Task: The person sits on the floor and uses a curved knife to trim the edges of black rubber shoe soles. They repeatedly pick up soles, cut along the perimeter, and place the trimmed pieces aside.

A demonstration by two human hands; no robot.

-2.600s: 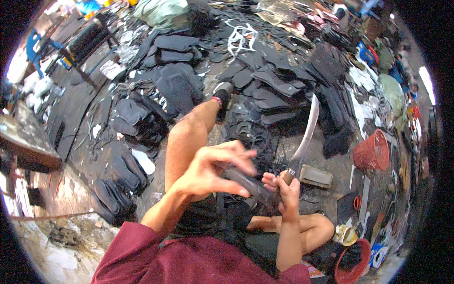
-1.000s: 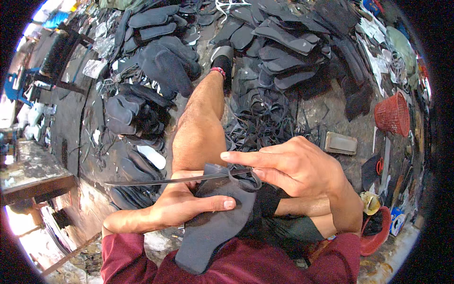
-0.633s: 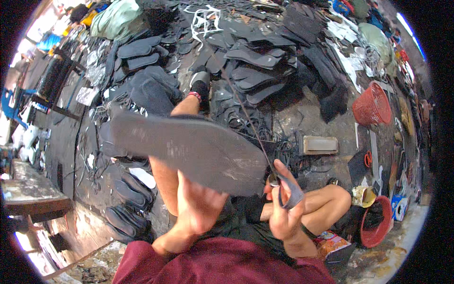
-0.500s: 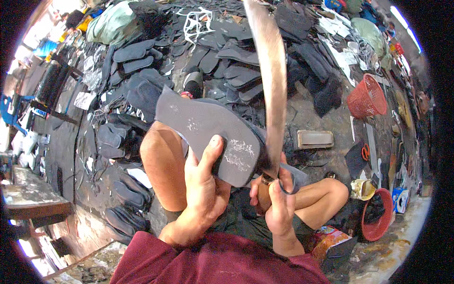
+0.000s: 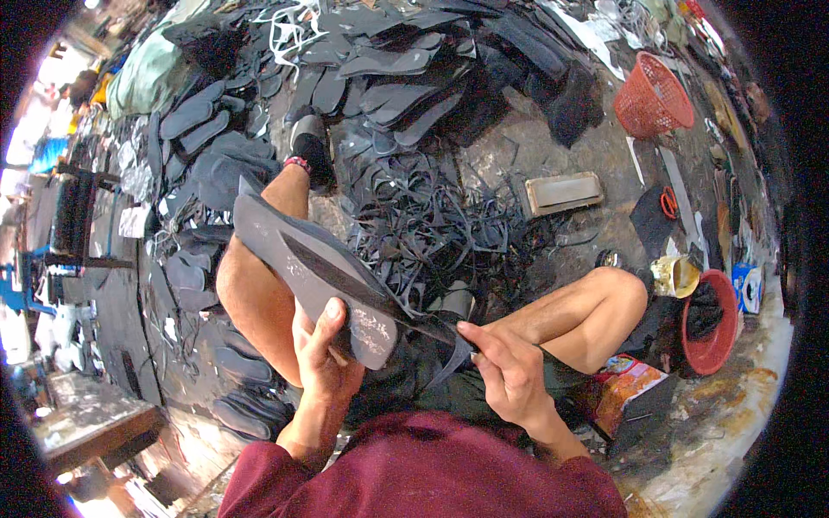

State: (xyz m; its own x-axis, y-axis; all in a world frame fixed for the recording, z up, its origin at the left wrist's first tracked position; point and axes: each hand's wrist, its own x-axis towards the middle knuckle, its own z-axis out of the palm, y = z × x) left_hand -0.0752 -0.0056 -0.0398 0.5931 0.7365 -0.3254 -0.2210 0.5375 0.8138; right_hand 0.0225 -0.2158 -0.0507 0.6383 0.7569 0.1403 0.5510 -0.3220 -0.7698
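Note:
My left hand (image 5: 328, 354) is closed round the heel end of a dark grey shoe sole (image 5: 302, 268), thumb on its face. The sole is tilted, its other end toward the upper left, and whitish scuffs mark its heel. A second dark layer shows along its far edge. Beside the heel, my right hand (image 5: 514, 375) pinches a thin dark strip (image 5: 449, 363) that hangs down from the fingertips. Whether the strip is still joined to the sole I cannot tell. No knife blade can be made out now.
Tangled black offcuts (image 5: 432, 216) cover the floor ahead. Beyond them lie piled dark soles (image 5: 397, 60). Right of these are a pale rectangular block (image 5: 563, 193), a red basket (image 5: 654, 95), orange-handled scissors (image 5: 668, 202) and a red tub (image 5: 710, 324). A wooden bench (image 5: 99, 423) stands left.
The long knife blade that stood upright at my right hand is no longer distinguishable. The sole has tilted, showing its edge more, and appears lower left. My right hand now pinches the strip.

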